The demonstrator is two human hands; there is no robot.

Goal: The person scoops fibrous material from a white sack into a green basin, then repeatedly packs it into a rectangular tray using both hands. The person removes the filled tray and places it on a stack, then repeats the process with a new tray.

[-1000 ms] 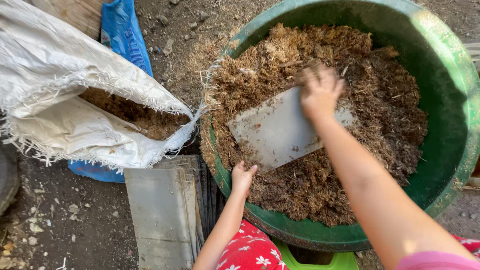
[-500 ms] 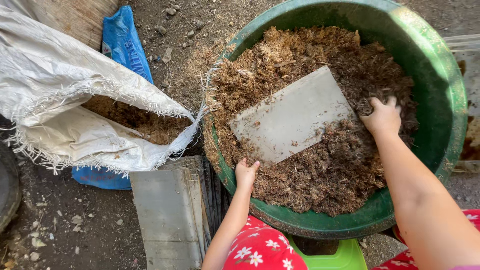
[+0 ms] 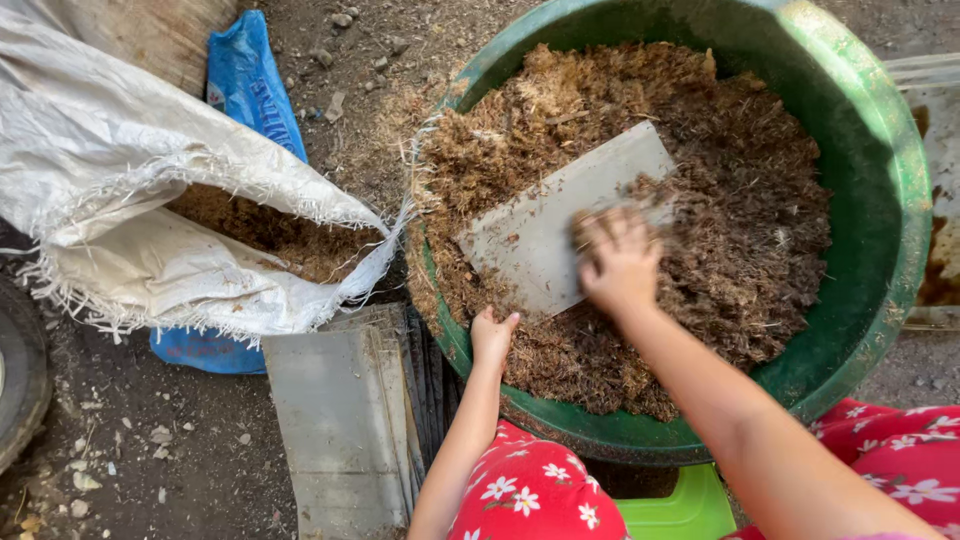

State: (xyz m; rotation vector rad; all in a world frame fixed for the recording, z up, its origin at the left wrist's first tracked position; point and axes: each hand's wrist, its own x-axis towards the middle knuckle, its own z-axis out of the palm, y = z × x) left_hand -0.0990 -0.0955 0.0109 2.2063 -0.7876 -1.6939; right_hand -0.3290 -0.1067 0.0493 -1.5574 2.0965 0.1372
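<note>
My right hand [image 3: 618,262], fingers spread and blurred, presses on the flat grey board [image 3: 560,222] lying mid-frame atop brown fibrous mulch [image 3: 740,230]. My left hand's [image 3: 492,338] grip curls over the green tub's [image 3: 880,190] near rim.

Both arms are bare all the way down, no sleeves, no gloves, nothing on the wrists as far as I can see. The left hand [image 3: 492,338] looks sharp, the right hand [image 3: 620,262] is a bit blurred. Lower down there's red clothing [image 3: 530,492] with a small white flower print, showing on both sides of the frame
</note>
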